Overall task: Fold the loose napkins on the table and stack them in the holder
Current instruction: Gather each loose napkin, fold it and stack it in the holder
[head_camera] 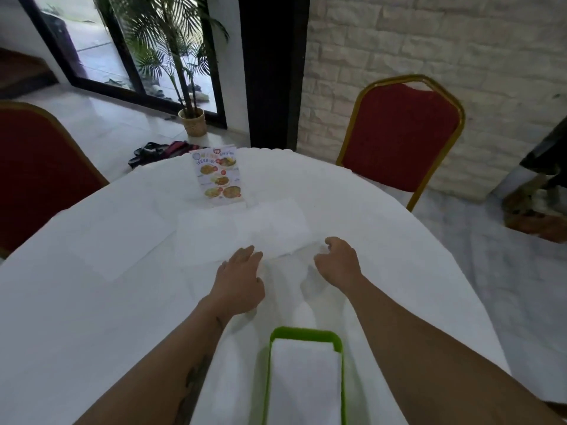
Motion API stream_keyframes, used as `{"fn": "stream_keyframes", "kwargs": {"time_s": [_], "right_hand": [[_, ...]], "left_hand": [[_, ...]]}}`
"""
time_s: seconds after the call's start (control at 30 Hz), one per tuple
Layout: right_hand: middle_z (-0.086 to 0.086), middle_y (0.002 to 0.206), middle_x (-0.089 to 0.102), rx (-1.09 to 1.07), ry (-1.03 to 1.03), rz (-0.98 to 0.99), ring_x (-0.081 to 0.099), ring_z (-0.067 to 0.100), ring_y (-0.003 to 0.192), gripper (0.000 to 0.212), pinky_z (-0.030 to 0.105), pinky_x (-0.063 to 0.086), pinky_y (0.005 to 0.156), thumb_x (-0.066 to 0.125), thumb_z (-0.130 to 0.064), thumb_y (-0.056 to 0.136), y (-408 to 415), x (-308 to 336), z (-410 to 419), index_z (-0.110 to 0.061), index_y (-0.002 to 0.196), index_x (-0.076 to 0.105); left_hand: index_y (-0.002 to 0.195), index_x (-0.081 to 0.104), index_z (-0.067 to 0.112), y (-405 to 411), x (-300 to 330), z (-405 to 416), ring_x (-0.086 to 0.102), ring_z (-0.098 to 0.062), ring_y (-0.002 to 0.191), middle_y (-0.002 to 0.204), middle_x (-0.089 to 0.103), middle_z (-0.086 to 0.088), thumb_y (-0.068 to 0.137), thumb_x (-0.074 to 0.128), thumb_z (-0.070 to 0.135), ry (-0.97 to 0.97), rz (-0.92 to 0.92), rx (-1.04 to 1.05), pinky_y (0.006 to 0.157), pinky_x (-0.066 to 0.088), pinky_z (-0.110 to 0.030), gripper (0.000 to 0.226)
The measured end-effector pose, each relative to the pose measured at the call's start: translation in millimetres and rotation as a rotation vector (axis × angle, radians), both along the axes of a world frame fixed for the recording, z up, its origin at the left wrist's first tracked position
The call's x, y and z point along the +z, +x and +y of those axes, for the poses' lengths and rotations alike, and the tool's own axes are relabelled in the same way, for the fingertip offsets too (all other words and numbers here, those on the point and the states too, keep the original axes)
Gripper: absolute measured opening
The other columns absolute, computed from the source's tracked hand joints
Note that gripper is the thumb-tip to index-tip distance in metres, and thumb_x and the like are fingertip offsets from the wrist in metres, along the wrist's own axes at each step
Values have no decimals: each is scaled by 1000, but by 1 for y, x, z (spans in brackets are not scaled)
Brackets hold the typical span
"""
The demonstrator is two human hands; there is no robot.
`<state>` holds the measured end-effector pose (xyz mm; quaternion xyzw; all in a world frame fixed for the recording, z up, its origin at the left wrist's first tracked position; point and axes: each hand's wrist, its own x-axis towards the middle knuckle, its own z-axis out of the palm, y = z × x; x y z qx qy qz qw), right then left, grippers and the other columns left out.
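Lying between hands: loose napkin.

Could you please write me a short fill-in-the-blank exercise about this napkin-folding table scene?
1. The napkin holder nearest the person has a rim coloured ____.
2. Folded napkins lie ____ the holder.
3. The menu card stands on the ____ side of the table.
4. The two chairs have backs coloured ____.

Missing words: green; inside; far; red
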<state>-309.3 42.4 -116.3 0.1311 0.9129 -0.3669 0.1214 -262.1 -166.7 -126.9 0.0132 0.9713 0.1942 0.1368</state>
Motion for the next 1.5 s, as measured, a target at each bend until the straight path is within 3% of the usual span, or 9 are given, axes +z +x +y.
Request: {"fn": "stream_keyframes", "kwargs": {"time_s": [0.3,0.5,0.6,0.73,0.87,0.97,1.07,1.4,1.5], "right_hand": [[11,135,57,-253,-234,12,53,33,125,76,44,44,103,59,-16,74,-35,-12,-47,-11,146,35],[2,115,66,-255,-174,-43,61,29,108,48,44,39,102,55,-17,73,-42,2,-68,-19,121,54],[0,101,66,-6,-119,97,63,28,99,25,44,46,95,52,-15,72,-32,7,-78,-23,95,58],[2,129,48,379,-76,-70,46,23,125,53,45,43,104,69,-37,74,-24,6,-82,-30,126,60],[7,136,35,261,-38,-88,35,28,130,56,41,43,101,58,-28,79,-24,1,-78,-22,134,49],[11,132,37,191,104,-54,37,31,123,56,37,43,86,56,-26,79,-23,0,-82,-12,132,42],[11,127,43,138,84,-79,45,31,118,46,36,41,80,56,-24,81,-25,1,-89,-8,123,45],[10,103,67,25,34,-115,63,33,99,30,39,55,87,51,-23,71,-36,1,-103,-9,94,64],[9,119,55,43,135,-95,56,31,110,42,36,49,89,58,-27,76,-31,-2,-106,-8,114,54]], "left_hand": [[148,27,27,-2,-23,-2,7,-16,148,160,17,5,88,38,11,-12,109,9,121,7,-36,63],[147,33,25,-4,-23,-8,10,-14,148,158,23,6,87,40,9,8,196,-16,117,6,-26,62],[140,44,23,0,-25,-15,17,-12,146,156,29,5,87,41,7,110,260,47,114,11,-20,56],[134,49,20,1,-25,-21,33,-12,138,151,34,4,84,47,4,212,325,211,112,29,-24,52],[140,40,17,1,-25,-25,33,-15,138,150,32,3,83,45,1,240,305,303,113,30,-26,60],[148,28,23,2,-25,-25,19,-15,145,158,20,4,87,44,9,140,229,207,115,19,-27,65],[149,25,24,4,-26,-23,11,-17,147,160,17,5,89,40,13,-5,196,58,117,13,-28,63],[150,22,27,4,-24,-26,7,-15,148,160,14,9,91,35,6,-30,150,49,118,9,-28,63],[150,21,27,5,-22,-23,4,-15,148,161,12,9,93,34,7,-23,137,57,118,9,-29,62]]}}
